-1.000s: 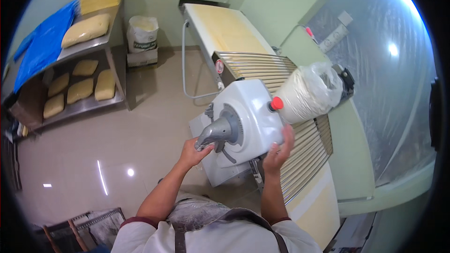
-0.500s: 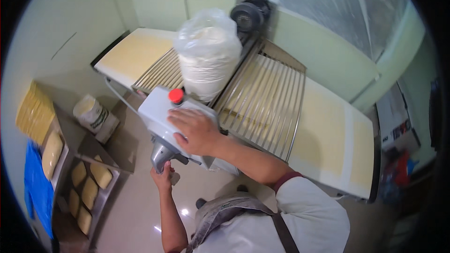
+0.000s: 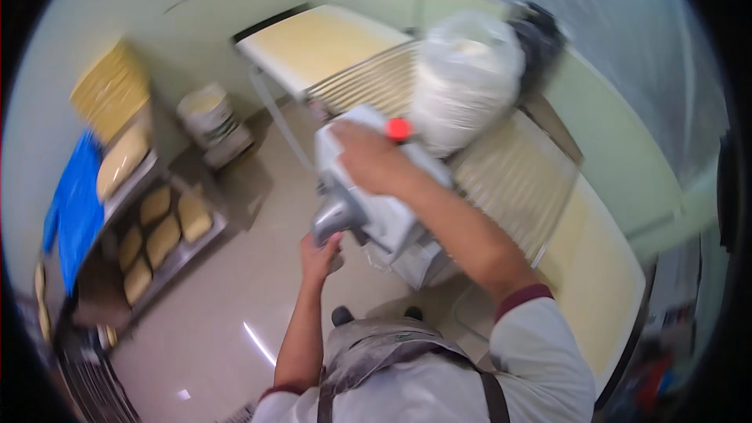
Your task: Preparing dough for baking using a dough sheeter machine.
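Observation:
A dough sheeter has a pale grey housing (image 3: 399, 219) with a red push button (image 3: 398, 130) on top. From its near side juts a curved grey handle (image 3: 333, 218), and my left hand (image 3: 319, 257) is closed round its lower end. My right hand (image 3: 366, 158) lies over the top of the housing, left of the button, its fingers blurred. Behind the button, a clear bag of white powder (image 3: 462, 94) stands on the machine between the metal bar guards (image 3: 356, 78). Pale belts (image 3: 333, 35) reach out to both sides, dusted yellowish.
At left stands a metal rack (image 3: 211, 239) with several dough pieces (image 3: 163, 239) on its shelf. Yellow sheets (image 3: 113, 90) and a blue plastic sheet (image 3: 77, 211) are on it. A white bucket (image 3: 207, 113) stands by the wall. A black motor (image 3: 539, 43) sits behind the bag.
My view has swung left, so the machine appears further right. My right hand has shifted toward the housing's left edge. The left hand stays on the handle.

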{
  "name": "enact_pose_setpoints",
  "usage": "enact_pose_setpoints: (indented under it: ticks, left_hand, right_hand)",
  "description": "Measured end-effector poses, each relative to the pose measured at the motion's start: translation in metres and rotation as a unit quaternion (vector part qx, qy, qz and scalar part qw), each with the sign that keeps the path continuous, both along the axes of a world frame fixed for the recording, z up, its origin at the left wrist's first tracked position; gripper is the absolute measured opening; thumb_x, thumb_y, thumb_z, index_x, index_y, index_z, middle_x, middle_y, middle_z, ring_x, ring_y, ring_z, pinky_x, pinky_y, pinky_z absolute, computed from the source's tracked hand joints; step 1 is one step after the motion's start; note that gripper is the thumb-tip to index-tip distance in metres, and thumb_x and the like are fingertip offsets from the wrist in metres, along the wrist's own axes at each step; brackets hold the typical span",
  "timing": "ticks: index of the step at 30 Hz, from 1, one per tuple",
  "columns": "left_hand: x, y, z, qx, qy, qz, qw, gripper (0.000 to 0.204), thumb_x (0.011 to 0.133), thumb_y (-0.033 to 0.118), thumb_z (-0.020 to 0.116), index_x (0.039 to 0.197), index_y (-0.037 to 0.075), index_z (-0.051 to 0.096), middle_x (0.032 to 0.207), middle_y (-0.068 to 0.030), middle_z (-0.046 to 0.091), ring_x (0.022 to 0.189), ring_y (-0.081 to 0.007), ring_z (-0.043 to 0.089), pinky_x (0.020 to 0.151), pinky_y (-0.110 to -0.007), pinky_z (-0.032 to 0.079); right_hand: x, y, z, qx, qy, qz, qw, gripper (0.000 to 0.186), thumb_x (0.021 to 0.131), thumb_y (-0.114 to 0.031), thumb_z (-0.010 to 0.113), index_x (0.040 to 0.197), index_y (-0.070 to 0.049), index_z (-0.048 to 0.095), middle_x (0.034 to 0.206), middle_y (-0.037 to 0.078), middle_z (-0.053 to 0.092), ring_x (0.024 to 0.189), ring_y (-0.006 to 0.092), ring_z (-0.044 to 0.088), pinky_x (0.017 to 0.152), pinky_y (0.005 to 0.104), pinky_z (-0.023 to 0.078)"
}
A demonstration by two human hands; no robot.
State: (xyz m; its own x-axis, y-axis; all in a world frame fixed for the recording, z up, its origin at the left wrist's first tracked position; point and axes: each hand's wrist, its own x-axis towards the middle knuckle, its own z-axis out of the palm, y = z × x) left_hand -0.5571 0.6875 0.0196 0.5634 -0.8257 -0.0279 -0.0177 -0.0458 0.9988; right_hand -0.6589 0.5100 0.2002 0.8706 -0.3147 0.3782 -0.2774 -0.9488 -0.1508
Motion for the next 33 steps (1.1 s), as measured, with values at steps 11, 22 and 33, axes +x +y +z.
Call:
enact_pose_setpoints:
  ticks: [11, 22, 33]
  left_hand:
    - [0.002, 0.012, -0.012, -0.014, 0.09, -0.008, 0.996, 0.034, 0.08, 0.034, 0.076, 0.074, 0.003, 0.065, 0.062, -0.0009, 0.06, 0.058, -0.0096, 0.055, 0.055, -0.027, 0.045]
    - [0.001, 0.011, -0.011, 0.021, 0.066, -0.005, 0.998, 0.031, 0.078, 0.032, 0.077, 0.08, 0.002, 0.07, 0.062, -0.0042, 0.063, 0.057, -0.0112, 0.057, 0.056, -0.03, 0.046]
    - [0.003, 0.013, -0.002, 0.02, 0.011, -0.012, 1.0, 0.031, 0.078, 0.03, 0.077, 0.087, 0.001, 0.071, 0.068, -0.0084, 0.067, 0.062, -0.0137, 0.061, 0.061, -0.031, 0.049]
  right_hand:
    - [0.099, -0.027, 0.035, 0.079, 0.284, -0.151, 0.944, 0.043, 0.089, -0.038, 0.049, 0.11, -0.004, 0.065, 0.112, 0.018, 0.064, 0.106, 0.0337, 0.06, 0.094, 0.0454, 0.042]
    - [0.128, -0.057, 0.033, 0.169, 0.35, -0.223, 0.894, 0.056, 0.081, -0.043, 0.05, 0.109, 0.003, 0.065, 0.118, 0.026, 0.06, 0.105, 0.0375, 0.06, 0.091, 0.0433, 0.044]
    - [0.127, -0.056, 0.031, 0.158, 0.367, -0.236, 0.886, 0.056, 0.088, -0.043, 0.044, 0.114, 0.003, 0.063, 0.121, 0.025, 0.059, 0.11, 0.0381, 0.058, 0.094, 0.0444, 0.043]
